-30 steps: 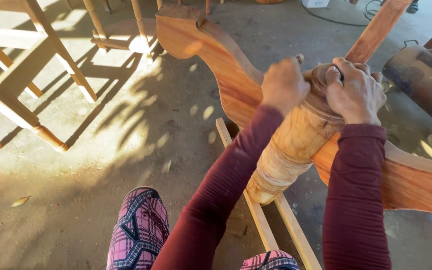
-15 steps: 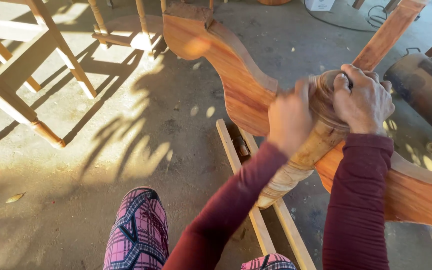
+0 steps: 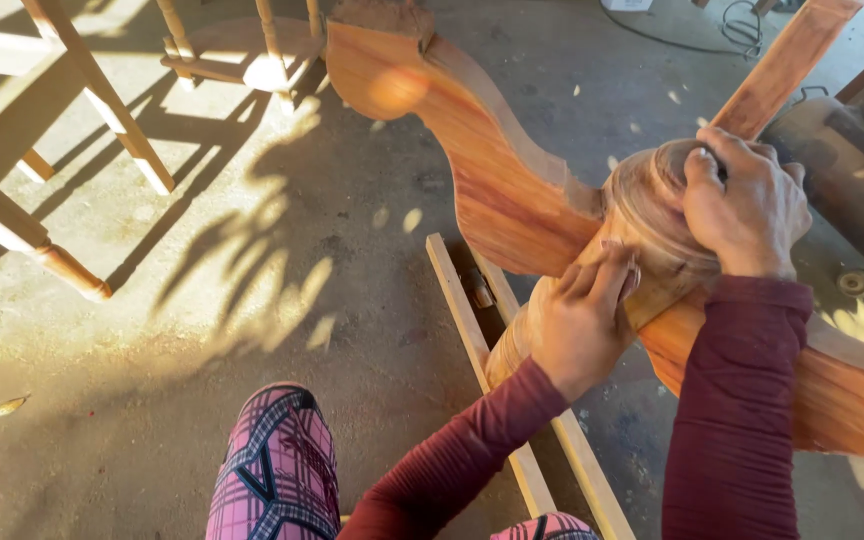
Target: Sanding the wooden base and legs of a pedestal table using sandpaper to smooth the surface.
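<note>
A turned wooden pedestal column (image 3: 652, 215) lies tilted above the concrete floor, with curved reddish legs spreading from its hub. One long curved leg (image 3: 472, 160) runs up-left and another leg (image 3: 852, 390) runs to the lower right. My right hand (image 3: 747, 205) grips the rounded hub end of the column. My left hand (image 3: 582, 320) lies on the column's shaft just below, fingers pressed flat on the wood over a small thin piece, seemingly sandpaper, that peeks out at the fingertips. Both sleeves are dark red.
Two pale wooden slats (image 3: 512, 400) lie on the floor under the column. Chair frames (image 3: 72, 120) stand at the left and a stool base (image 3: 252, 50) at the top. A dark cylinder (image 3: 842, 170) and cables (image 3: 742, 25) sit at the right. My plaid-trousered knee (image 3: 272, 470) is at the bottom.
My left hand has slid down the column shaft from beside the hub toward me. The right hand has kept its grip on the hub.
</note>
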